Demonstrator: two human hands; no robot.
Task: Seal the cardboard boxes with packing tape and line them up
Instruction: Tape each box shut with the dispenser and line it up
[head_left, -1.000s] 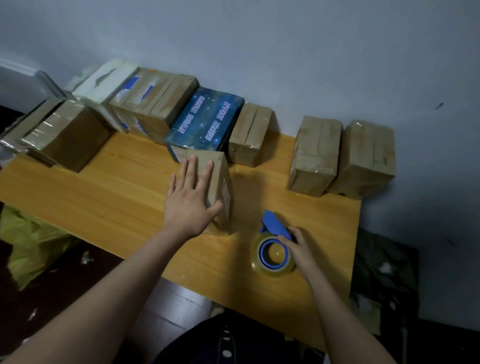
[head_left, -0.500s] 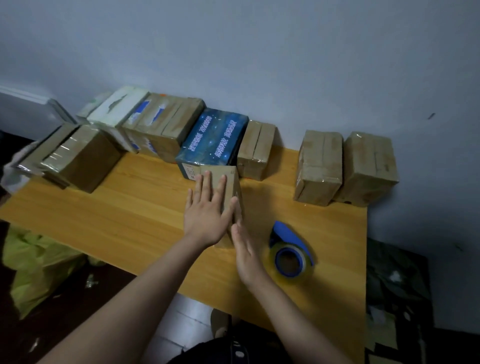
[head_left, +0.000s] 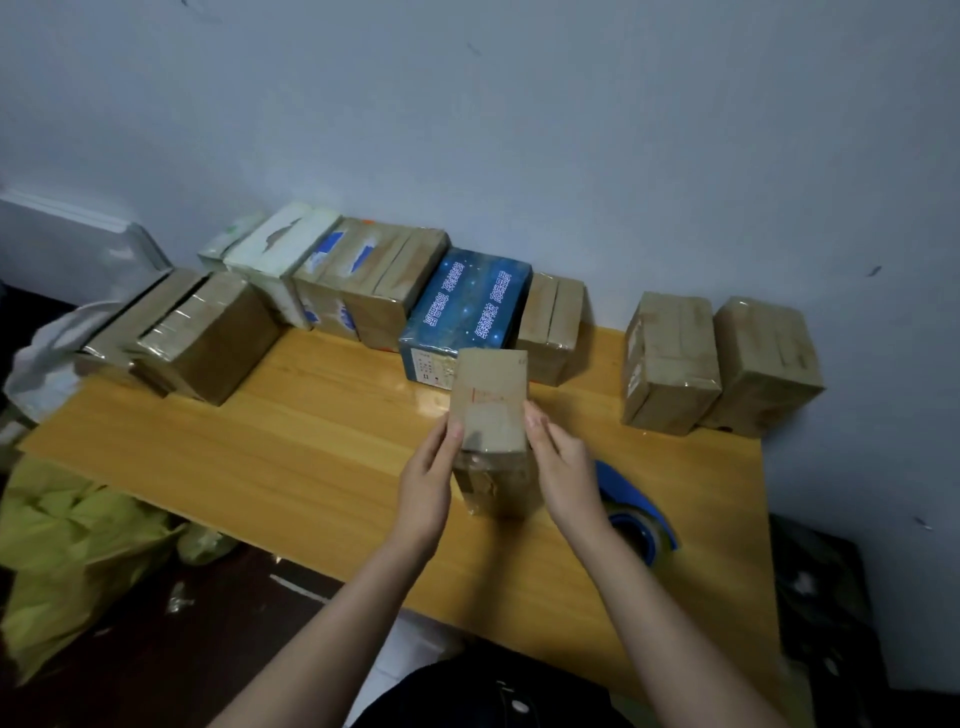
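A small brown cardboard box (head_left: 488, 405) is held between both hands above the middle of the wooden table (head_left: 291, 452); clear tape shows on its near end. My left hand (head_left: 428, 478) grips its left side with the thumb on top. My right hand (head_left: 563, 467) grips its right side. The blue tape dispenser (head_left: 636, 512) with its clear tape roll lies on the table just right of my right wrist, partly hidden by it. A row of taped boxes stands along the wall: a blue starry box (head_left: 467, 312), brown boxes (head_left: 670, 358), and a white one (head_left: 280, 260).
Two brown boxes (head_left: 208, 338) sit at the table's left end, slightly forward of the row. A gap in the row lies between a narrow brown box (head_left: 553, 325) and the two right-hand boxes. Yellow-green bags (head_left: 67, 551) lie on the floor at left.
My right hand left the tape dispenser and came to the small box. My left hand went from lying flat on top to gripping its side, and the box now sits raised between both hands.
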